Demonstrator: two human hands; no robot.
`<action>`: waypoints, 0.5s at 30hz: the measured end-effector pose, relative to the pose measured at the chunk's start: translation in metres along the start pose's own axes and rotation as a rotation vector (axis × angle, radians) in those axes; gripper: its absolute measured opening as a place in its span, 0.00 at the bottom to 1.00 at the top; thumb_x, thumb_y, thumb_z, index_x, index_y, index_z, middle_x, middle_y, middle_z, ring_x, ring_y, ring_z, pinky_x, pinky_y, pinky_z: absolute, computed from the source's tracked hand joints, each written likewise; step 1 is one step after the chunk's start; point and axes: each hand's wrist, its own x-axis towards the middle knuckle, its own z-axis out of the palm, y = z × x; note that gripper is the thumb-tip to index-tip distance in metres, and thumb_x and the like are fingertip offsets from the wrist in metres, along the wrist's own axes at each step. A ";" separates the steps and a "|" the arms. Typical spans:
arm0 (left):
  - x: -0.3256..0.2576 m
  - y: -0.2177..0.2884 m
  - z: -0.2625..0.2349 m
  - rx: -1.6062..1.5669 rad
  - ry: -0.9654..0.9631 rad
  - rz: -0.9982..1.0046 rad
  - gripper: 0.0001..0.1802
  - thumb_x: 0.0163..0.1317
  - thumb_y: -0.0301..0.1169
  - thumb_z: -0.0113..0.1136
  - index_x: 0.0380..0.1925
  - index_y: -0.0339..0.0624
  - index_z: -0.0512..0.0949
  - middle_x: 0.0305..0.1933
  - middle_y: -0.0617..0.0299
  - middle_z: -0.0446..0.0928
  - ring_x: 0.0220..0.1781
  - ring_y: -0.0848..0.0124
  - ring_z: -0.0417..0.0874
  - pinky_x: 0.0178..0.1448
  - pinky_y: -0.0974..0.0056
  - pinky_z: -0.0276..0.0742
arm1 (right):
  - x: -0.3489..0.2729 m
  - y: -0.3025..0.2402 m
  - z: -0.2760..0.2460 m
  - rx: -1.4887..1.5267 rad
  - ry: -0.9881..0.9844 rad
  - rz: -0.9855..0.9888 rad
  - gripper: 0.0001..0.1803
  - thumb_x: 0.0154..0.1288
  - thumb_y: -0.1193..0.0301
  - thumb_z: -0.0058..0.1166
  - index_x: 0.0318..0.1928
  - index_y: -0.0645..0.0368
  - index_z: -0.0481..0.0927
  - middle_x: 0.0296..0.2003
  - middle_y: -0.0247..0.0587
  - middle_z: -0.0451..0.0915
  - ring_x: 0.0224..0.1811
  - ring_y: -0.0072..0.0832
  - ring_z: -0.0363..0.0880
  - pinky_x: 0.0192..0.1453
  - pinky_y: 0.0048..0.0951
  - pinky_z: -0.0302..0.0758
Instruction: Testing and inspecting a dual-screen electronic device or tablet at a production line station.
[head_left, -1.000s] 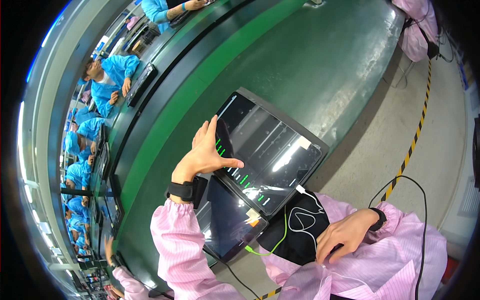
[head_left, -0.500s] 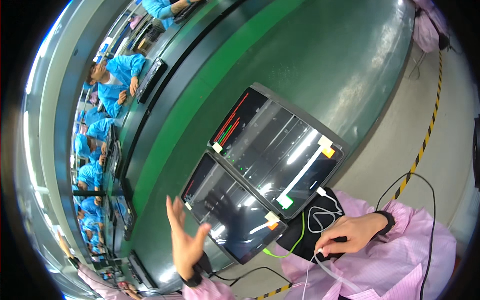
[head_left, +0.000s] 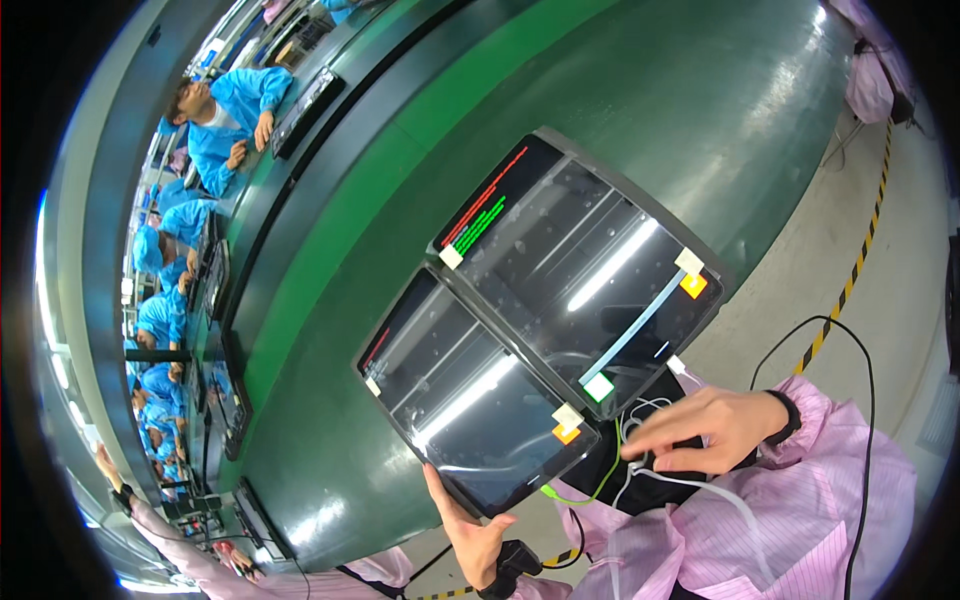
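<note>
Green conveyor bench [head_left: 620, 110] fills the view, curving away beyond our hands; workers in blue coats [head_left: 225, 110] sit along its far side, well apart from us. Two dark glossy display panels lie side by side at the near edge: the upper panel [head_left: 590, 270], away from our grip, shows red and green strips on its far-left corner, small white and orange tabs at its corners and a pale strip running across the glass; the lower panel [head_left: 470, 400] sits just above our left hand, with its own white and orange tabs. Our left hand [head_left: 470, 535] comes up from below, palm open, fingers spread, thumb and fingertips touching the near bottom edge of the lower panel; it steadies rather than clamps, nothing enclosed. Our right hand [head_left: 710, 430], to the right of that grip, rests curled over a black pouch or block [head_left: 625, 470] on our lap, fingertips pinching down on white cables [head_left: 690, 480] there; whether the fingers are fully closed round a cable we cannot tell. A thin green wire [head_left: 600, 480] loops between the two hands. Judgement: we are at the hook-up or reposition stage, panel being squared with the left while the right sorts the lead. Next move likely calls for a firmer two-sided hold on the lower panel's edge, avoiding the glass, and a clean single cable picked out from the tangle.
</note>
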 end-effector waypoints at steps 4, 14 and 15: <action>-0.007 -0.002 -0.009 0.164 -0.022 0.027 0.76 0.21 0.46 0.81 0.68 0.35 0.40 0.73 0.46 0.39 0.74 0.60 0.41 0.74 0.58 0.38 | -0.009 -0.004 -0.026 -0.110 0.378 -0.074 0.15 0.60 0.78 0.53 0.48 0.69 0.76 0.43 0.46 0.80 0.30 0.25 0.78 0.36 0.25 0.75; -0.010 0.001 0.004 0.522 0.018 0.054 0.75 0.21 0.38 0.82 0.67 0.30 0.41 0.71 0.44 0.43 0.73 0.59 0.46 0.73 0.61 0.43 | 0.016 0.035 -0.069 -0.381 0.769 0.205 0.22 0.68 0.69 0.47 0.58 0.69 0.66 0.55 0.45 0.71 0.59 0.29 0.68 0.64 0.27 0.60; -0.011 0.000 0.005 0.525 0.016 0.049 0.74 0.22 0.38 0.82 0.67 0.30 0.41 0.71 0.44 0.44 0.73 0.59 0.46 0.73 0.60 0.43 | 0.016 0.034 -0.066 -0.338 0.786 0.183 0.23 0.67 0.68 0.47 0.58 0.68 0.65 0.56 0.45 0.71 0.60 0.29 0.67 0.64 0.27 0.59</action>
